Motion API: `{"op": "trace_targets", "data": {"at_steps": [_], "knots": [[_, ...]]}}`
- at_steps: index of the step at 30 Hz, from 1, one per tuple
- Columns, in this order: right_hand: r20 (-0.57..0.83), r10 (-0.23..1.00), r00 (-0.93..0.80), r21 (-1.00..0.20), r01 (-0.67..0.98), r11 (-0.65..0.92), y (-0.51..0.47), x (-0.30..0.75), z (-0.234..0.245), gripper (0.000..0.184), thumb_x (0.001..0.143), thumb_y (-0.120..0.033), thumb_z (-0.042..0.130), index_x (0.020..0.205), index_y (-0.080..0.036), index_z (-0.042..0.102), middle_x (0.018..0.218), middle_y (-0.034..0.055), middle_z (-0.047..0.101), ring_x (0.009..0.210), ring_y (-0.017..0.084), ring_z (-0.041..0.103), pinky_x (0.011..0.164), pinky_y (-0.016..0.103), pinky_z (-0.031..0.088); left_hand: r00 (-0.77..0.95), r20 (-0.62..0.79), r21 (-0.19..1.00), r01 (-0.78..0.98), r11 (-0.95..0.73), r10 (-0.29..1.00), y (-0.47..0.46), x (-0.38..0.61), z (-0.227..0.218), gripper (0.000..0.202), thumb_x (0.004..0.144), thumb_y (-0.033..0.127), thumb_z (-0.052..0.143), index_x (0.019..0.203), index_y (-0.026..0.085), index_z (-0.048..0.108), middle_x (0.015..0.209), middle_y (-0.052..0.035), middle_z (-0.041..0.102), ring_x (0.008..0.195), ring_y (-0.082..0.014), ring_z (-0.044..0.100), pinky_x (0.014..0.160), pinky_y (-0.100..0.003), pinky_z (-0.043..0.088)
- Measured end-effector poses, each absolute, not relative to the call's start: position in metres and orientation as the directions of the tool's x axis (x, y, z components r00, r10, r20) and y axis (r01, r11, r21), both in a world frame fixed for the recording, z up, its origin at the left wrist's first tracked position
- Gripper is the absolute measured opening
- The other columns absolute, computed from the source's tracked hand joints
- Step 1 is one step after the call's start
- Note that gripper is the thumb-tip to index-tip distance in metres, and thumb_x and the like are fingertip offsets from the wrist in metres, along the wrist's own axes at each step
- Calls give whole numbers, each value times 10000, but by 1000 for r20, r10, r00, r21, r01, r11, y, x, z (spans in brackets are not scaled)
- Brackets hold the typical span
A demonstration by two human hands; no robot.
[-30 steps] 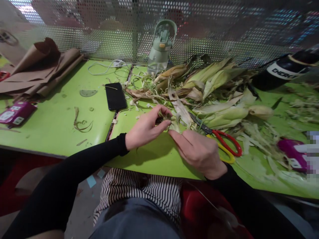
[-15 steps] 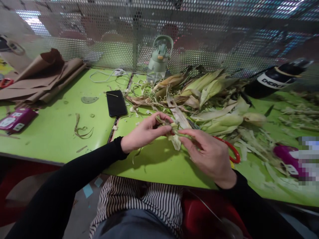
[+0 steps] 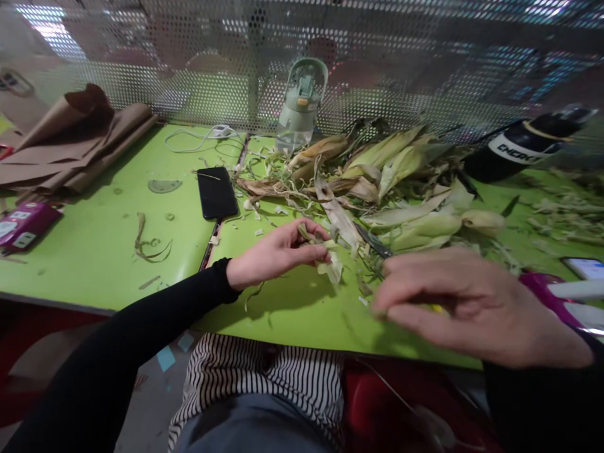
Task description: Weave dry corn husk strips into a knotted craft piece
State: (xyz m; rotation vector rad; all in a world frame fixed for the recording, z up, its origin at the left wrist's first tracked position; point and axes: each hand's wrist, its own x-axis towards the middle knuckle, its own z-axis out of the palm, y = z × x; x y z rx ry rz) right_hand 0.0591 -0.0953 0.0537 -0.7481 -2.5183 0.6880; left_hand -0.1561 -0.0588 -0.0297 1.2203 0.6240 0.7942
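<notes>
My left hand (image 3: 283,255) is closed on a small pale-green corn husk piece (image 3: 334,264), pinched between thumb and fingers above the table. My right hand (image 3: 462,302) is off to the right, somewhat blurred, with thumb and forefinger pressed together; what lies between them, if anything, I cannot make out. Just beyond it shows a dark scissor blade (image 3: 375,242), its handle covered by my hand. A long dried husk strip (image 3: 337,214) lies behind my left hand. Further back is a heap of corn husks (image 3: 396,163), green and brown.
A phone (image 3: 217,192) lies left of the heap, with a white cable (image 3: 198,139) behind. A clear green-lidded bottle (image 3: 299,113) stands at the mesh screen. A black bottle (image 3: 514,151) leans at right. Brown paper (image 3: 70,145) and a purple power strip (image 3: 28,226) are far left.
My right hand has come away from the husk piece and moved right, towards the camera. My left hand stays in place, still gripping the husk.
</notes>
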Motion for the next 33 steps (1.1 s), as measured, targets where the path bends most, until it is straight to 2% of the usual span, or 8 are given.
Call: {"op": "trace_targets", "data": {"at_steps": [1, 3, 8, 13, 18, 21, 24, 33], "knots": [[183, 550, -815, -573, 366, 733, -94, 56, 56, 160, 846, -147, 618, 740, -252, 676, 590, -59, 632, 476, 84, 543, 473, 233, 388, 590, 3, 972, -191, 136, 808, -59, -156, -30, 236, 879, 263, 676, 1019, 142, 529, 875, -42, 692, 794, -117, 636, 793, -288, 483], [134, 560, -818, -527, 420, 739, -89, 49, 52, 175, 862, -164, 590, 711, -225, 655, 625, -40, 653, 534, 93, 581, 534, 237, 414, 605, 12, 976, -179, 121, 796, -60, -156, -31, 240, 880, 272, 673, 1020, 144, 526, 870, -36, 683, 793, -117, 627, 783, -283, 473], [272, 694, -666, -185, 672, 717, -77, 41, 28, 237, 953, -290, 518, 773, -220, 656, 688, 17, 674, 586, 153, 593, 549, 291, 388, 615, 65, 989, -142, 29, 786, -60, -156, -34, 187, 900, 240, 629, 1023, 146, 524, 795, 11, 606, 688, -89, 533, 671, -242, 432], [279, 688, -670, -28, 710, 703, -74, 41, 24, 289, 955, -287, 487, 679, -239, 556, 617, 8, 613, 517, 154, 531, 500, 308, 328, 586, 119, 993, -57, -106, 801, -58, -156, -40, 176, 913, 251, 599, 1038, 147, 532, 869, -10, 598, 688, -92, 514, 658, -248, 429], [231, 665, -710, 22, 687, 726, -70, 44, 24, 268, 943, -281, 503, 681, -240, 544, 629, 15, 628, 506, 163, 537, 486, 315, 304, 598, 194, 954, 69, -291, 778, -58, -157, -43, 153, 907, 226, 577, 1037, 159, 532, 955, -45, 646, 806, -133, 591, 757, -283, 483], [190, 667, -721, 47, 685, 727, -70, 44, 23, 236, 919, -287, 556, 689, -236, 555, 645, 15, 644, 523, 172, 558, 484, 312, 293, 609, 226, 884, 200, -423, 760, -61, -157, -42, 135, 910, 218, 558, 1031, 164, 532, 962, -57, 664, 827, -152, 605, 771, -298, 485], [165, 705, -690, 97, 723, 684, -72, 41, 22, 249, 881, -268, 623, 654, -227, 526, 619, 9, 625, 522, 172, 554, 484, 306, 271, 642, 233, 839, 246, -484, 731, -62, -156, -42, 129, 921, 206, 524, 1037, 152, 525, 964, -77, 668, 818, -159, 608, 757, -304, 480], [175, 733, -657, 91, 752, 652, -74, 39, 16, 254, 871, -253, 624, 643, -226, 516, 594, 1, 607, 517, 164, 539, 484, 303, 262, 623, 99, 927, 226, -300, 776, -63, -157, -39, 172, 900, 286, 553, 1011, 156, 547, 780, 9, 574, 659, -114, 470, 635, -258, 409]]}}
